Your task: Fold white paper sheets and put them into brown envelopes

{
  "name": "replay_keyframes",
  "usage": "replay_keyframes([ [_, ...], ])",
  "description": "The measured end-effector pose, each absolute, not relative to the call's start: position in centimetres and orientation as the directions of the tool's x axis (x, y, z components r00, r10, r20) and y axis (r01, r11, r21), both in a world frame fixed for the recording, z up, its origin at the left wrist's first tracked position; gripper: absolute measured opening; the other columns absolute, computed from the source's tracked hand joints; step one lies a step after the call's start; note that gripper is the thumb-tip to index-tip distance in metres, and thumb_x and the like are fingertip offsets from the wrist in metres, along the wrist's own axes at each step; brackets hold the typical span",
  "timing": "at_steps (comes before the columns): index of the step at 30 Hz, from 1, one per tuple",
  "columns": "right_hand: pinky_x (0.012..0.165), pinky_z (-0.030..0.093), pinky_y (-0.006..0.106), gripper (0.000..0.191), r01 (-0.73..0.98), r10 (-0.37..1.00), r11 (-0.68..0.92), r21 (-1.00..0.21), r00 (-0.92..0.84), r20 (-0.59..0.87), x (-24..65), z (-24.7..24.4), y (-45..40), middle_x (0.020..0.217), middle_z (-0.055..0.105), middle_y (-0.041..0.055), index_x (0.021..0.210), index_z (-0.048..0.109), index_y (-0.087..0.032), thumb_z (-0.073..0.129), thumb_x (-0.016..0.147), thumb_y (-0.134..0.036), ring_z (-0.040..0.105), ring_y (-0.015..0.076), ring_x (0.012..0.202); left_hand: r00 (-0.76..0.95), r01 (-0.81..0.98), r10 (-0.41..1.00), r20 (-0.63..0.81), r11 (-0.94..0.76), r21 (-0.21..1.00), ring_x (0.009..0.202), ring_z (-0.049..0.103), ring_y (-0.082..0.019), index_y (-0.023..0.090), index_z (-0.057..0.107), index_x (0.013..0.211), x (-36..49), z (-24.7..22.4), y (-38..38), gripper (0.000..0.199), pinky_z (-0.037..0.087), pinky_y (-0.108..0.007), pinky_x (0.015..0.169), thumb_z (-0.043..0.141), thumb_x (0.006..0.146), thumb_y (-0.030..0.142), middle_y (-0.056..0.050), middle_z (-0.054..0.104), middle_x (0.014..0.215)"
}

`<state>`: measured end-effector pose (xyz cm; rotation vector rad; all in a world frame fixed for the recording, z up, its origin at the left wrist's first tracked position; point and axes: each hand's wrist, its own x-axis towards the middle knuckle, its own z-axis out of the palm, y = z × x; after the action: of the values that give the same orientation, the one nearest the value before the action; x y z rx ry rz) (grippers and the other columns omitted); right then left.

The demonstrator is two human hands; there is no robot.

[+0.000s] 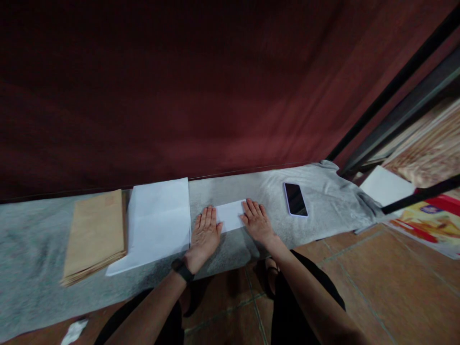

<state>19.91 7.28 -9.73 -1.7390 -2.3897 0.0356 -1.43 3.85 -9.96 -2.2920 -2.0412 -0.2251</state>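
A narrow white folded paper [230,216] lies flat on the grey cloth in front of me. My left hand [206,229] presses flat on its left end, fingers stretched out and pointing away from me. On the right end rests my right hand [256,221], also flat with fingers extended. The hands cover both ends of the paper; its middle shows between them. Left of my left hand lies a stack of white paper sheets [158,220]. Beyond that is a pile of brown envelopes [96,230].
A smartphone [295,199] with a pale purple edge lies to the right. The grey cloth [330,211] covers a long, narrow surface against a dark red curtain [215,96]. Black bars [391,88] and a colourful box [431,220] stand at the right. Below is a tiled floor [388,282].
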Motion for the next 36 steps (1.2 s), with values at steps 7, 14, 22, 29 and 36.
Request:
replay_keyframes([
  [7, 0.123, 0.024, 0.05, 0.054, 0.936, 0.938, 0.326, -0.134, -0.303, 0.168, 19.7, -9.5, 7.1, 0.163, 0.034, 0.0116, 0.156, 0.038, -0.013, 0.035, 0.108, -0.038, 0.035, 0.0294, 0.15, 0.345, 0.918, 0.901, 0.261, -0.382, 0.105, 0.152, 0.03, -0.026, 0.007, 0.034, 0.155, 0.4, -9.6, 2.3, 0.058, 0.032, -0.046, 0.123, 0.033, 0.102, 0.029, -0.016, 0.039, 0.161],
  [14, 0.125, 0.024, 0.041, 0.052, 0.829, 0.849, 0.528, -0.186, -0.505, 0.157, 18.1, -9.9, 5.8, 0.165, 0.032, 0.0064, 0.156, 0.039, -0.02, 0.034, 0.107, -0.038, 0.033, 0.0216, 0.151, 0.356, 0.913, 0.906, 0.229, -0.39, 0.122, 0.152, 0.031, -0.027, 0.006, 0.035, 0.155, 0.8, -10.4, 1.7, 0.059, 0.032, -0.048, 0.123, 0.033, 0.102, 0.034, -0.018, 0.039, 0.16],
  [22, 0.124, 0.024, 0.044, 0.053, 0.874, 0.893, 0.45, -0.183, -0.435, 0.12, 18.5, -9.9, 5.9, 0.165, 0.029, 0.0085, 0.157, 0.037, -0.021, 0.036, 0.107, -0.039, 0.032, 0.0238, 0.152, 0.339, 0.915, 0.926, 0.164, -0.365, 0.171, 0.153, 0.029, -0.027, 0.007, 0.033, 0.155, -0.4, -10.4, 2.5, 0.061, 0.032, -0.048, 0.123, 0.035, 0.102, 0.036, -0.019, 0.035, 0.162],
  [29, 0.123, 0.026, 0.045, 0.053, 0.88, 0.902, 0.432, -0.197, -0.418, 0.108, 18.3, -9.5, 5.9, 0.164, 0.033, 0.0083, 0.156, 0.039, -0.022, 0.039, 0.106, -0.041, 0.034, 0.025, 0.151, 0.42, 0.893, 0.905, 0.066, -0.425, 0.147, 0.15, 0.035, -0.027, 0.007, 0.044, 0.149, -1.3, -9.9, 3.6, 0.054, 0.034, -0.044, 0.122, 0.041, 0.1, 0.029, -0.02, 0.04, 0.16],
  [36, 0.121, 0.029, 0.045, 0.053, 0.906, 0.934, 0.344, -0.245, -0.358, -0.01, 18.8, -8.0, 6.3, 0.164, 0.034, 0.0071, 0.154, 0.042, -0.021, 0.044, 0.104, -0.038, 0.038, 0.0262, 0.149, 0.413, 0.91, 0.911, 0.006, -0.412, 0.044, 0.151, 0.033, -0.023, 0.008, 0.044, 0.15, -0.7, -9.1, 2.9, 0.066, 0.031, -0.042, 0.123, 0.029, 0.087, -0.003, -0.018, 0.038, 0.161],
])
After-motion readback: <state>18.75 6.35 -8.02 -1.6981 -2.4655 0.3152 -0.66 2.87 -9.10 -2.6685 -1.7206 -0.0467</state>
